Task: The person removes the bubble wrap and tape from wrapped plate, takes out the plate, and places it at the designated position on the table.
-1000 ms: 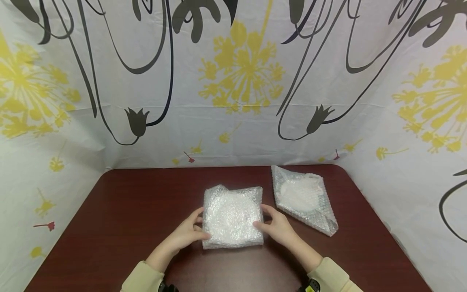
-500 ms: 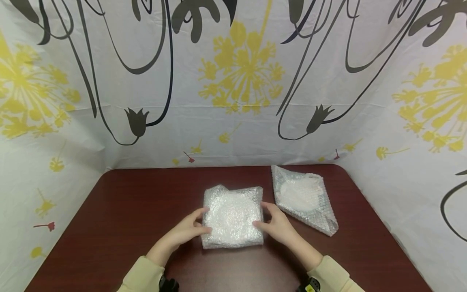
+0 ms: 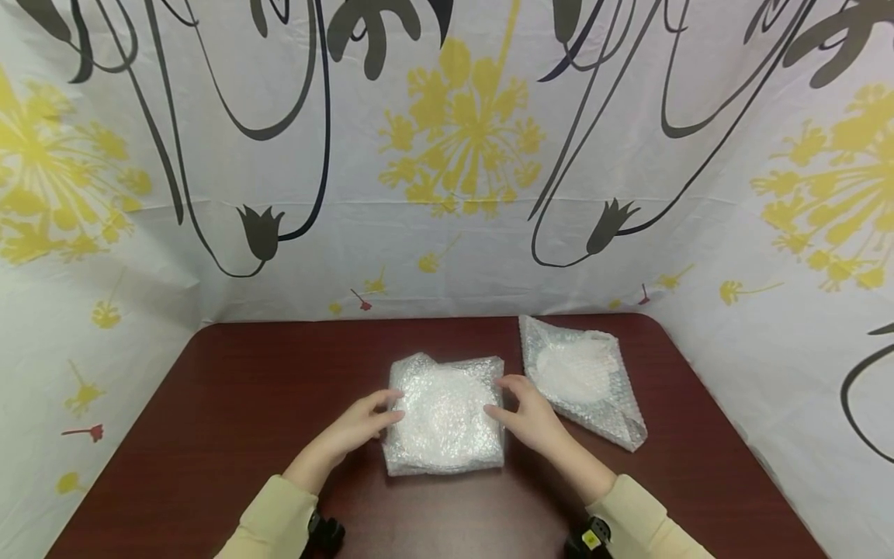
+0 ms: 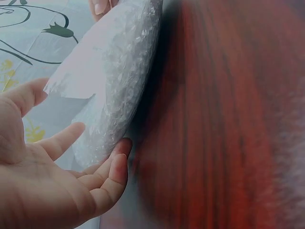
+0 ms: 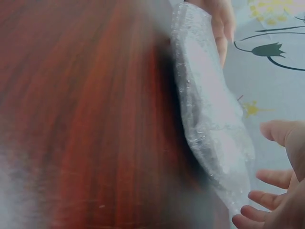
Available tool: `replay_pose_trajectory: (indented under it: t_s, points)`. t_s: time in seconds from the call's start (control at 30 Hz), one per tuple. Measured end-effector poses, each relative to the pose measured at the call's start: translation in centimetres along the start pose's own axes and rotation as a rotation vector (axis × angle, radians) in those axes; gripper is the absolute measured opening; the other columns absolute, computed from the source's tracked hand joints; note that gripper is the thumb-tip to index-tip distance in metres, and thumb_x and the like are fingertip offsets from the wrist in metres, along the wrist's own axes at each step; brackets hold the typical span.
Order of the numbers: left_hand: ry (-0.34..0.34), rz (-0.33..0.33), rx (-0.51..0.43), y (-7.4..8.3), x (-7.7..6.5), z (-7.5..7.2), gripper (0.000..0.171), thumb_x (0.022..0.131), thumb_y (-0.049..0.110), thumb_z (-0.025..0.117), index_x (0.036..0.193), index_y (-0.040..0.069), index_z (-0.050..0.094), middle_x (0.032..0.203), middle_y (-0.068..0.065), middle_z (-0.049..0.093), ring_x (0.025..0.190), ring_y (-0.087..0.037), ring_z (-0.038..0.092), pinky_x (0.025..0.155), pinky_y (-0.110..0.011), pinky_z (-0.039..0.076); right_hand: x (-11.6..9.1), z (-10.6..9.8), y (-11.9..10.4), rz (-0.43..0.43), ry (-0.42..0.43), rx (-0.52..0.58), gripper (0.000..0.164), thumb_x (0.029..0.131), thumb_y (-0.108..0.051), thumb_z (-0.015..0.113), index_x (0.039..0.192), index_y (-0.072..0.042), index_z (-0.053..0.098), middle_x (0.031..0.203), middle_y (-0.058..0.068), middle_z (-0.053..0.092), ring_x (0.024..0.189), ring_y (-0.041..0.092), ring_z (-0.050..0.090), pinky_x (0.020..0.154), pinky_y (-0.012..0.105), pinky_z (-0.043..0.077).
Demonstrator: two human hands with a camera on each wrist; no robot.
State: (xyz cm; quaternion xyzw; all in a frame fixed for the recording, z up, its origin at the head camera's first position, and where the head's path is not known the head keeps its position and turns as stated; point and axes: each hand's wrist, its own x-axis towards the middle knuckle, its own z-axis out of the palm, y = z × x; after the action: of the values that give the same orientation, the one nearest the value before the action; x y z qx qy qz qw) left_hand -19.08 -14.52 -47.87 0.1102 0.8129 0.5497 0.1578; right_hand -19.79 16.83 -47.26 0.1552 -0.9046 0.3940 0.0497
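A squarish parcel of bubble wrap, with a pale round shape showing through, lies at the middle of the dark red table. My left hand is at its left edge, thumb and forefinger reaching over the top. In the left wrist view the left hand has its fingers spread, the lower ones loosely bent by the parcel's edge. On the opposite side my right hand stays by the right edge, thumb and forefinger apart. The right wrist view has the right hand with loose, parted fingers beside the wrap.
A second bubble-wrapped parcel with a white round shape inside lies askew at the back right, close to my right hand. The wood-grain table ends at a patterned cloth backdrop, which also hangs along both sides.
Both hands have slid slightly up along the parcel's sides, and their grip has loosened. The parcel's left side has shifted very slightly left. The second parcel stays put.
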Motion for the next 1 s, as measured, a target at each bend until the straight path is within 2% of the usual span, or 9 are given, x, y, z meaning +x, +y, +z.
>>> replay_pose_trajectory:
  t_s: [0.17,0.37,0.53,0.63,0.87,1.0]
  points:
    - [0.016,0.024,0.03,0.2,0.8,-0.2,0.053,0.095,0.038,0.057,0.135,0.005,0.052,0.134,-0.023,0.048,0.112,-0.031,0.051,0.078,-0.039,0.052,0.9,-0.1,-0.6,0.005,0.013,-0.009,0.04,0.086,-0.022,0.07,0.117,0.003,0.063,0.116,0.015,0.061,0.11,0.033,0.056,0.096,0.05,0.042]
    - [0.013,-0.041,-0.01,0.4,1.8,-0.2,0.045,0.096,0.033,0.056,0.134,0.009,0.054,0.136,-0.017,0.049,0.117,-0.032,0.05,0.083,-0.043,0.05,2.0,0.1,-1.1,0.054,-0.003,0.003,0.03,0.087,-0.02,0.069,0.111,-0.002,0.068,0.104,0.008,0.066,0.091,0.023,0.06,0.08,0.04,0.05]
    - [0.014,-0.071,-0.016,0.4,2.4,-0.1,0.04,0.097,0.031,0.055,0.133,0.012,0.057,0.133,-0.013,0.052,0.115,-0.03,0.051,0.082,-0.043,0.05,2.8,0.4,-1.5,0.065,-0.041,0.023,0.024,0.087,-0.017,0.068,0.105,-0.001,0.07,0.091,0.005,0.068,0.076,0.016,0.06,0.065,0.032,0.051]
    - [0.016,-0.079,-0.022,0.4,2.5,0.0,0.039,0.097,0.031,0.055,0.131,0.012,0.058,0.134,-0.013,0.052,0.116,-0.031,0.05,0.082,-0.044,0.05,3.2,0.6,-1.6,0.078,-0.073,0.022,0.023,0.087,-0.018,0.067,0.104,-0.001,0.07,0.09,0.005,0.068,0.075,0.016,0.062,0.065,0.033,0.052]
    - [0.023,-0.08,-0.029,0.2,2.8,0.1,0.038,0.097,0.031,0.055,0.128,0.011,0.06,0.133,-0.014,0.053,0.117,-0.032,0.05,0.081,-0.045,0.05,4.0,1.1,-1.6,0.113,-0.115,0.035,0.023,0.088,-0.019,0.066,0.103,-0.002,0.071,0.094,0.007,0.069,0.087,0.022,0.064,0.079,0.04,0.052]
    - [0.018,-0.089,-0.02,0.1,2.9,0.1,0.037,0.097,0.031,0.054,0.129,0.012,0.06,0.134,-0.013,0.052,0.118,-0.032,0.05,0.082,-0.045,0.05,4.5,1.5,-1.2,0.13,-0.154,0.088,0.024,0.088,-0.019,0.066,0.101,0.001,0.07,0.085,0.006,0.069,0.075,0.016,0.064,0.071,0.033,0.053]
